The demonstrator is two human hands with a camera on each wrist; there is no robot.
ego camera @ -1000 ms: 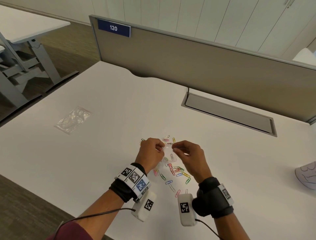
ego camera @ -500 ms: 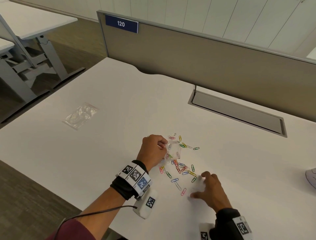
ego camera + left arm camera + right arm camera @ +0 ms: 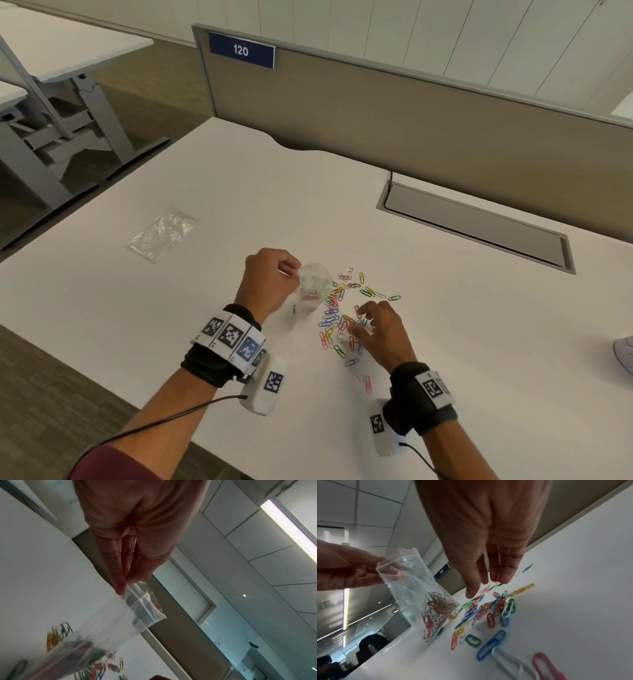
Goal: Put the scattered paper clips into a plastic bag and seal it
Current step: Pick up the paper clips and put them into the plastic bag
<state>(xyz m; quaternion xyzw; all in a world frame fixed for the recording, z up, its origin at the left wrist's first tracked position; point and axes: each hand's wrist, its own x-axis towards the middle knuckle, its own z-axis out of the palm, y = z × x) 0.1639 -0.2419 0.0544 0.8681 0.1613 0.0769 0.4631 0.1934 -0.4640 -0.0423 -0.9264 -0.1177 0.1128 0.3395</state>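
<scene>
Clear plastic bag [image 3: 313, 286], its top edge pinched between thumb and fingers of the left hand [image 3: 270, 284], is held upright with its base on the white desk [image 3: 205, 308]; some clips are already gathered inside. At its 3 o'clock, the scattered paper clips [image 3: 344, 322] are spread under the right hand [image 3: 380, 330], whose relaxed, downward-pointing fingers grasp nothing. At 12 o'clock, "120" is read on a blue sign [image 3: 241, 50] fixed to the partition [image 3: 411, 130]. At 9 o'clock a second bag [image 3: 161, 233] is seen lying flat.
</scene>
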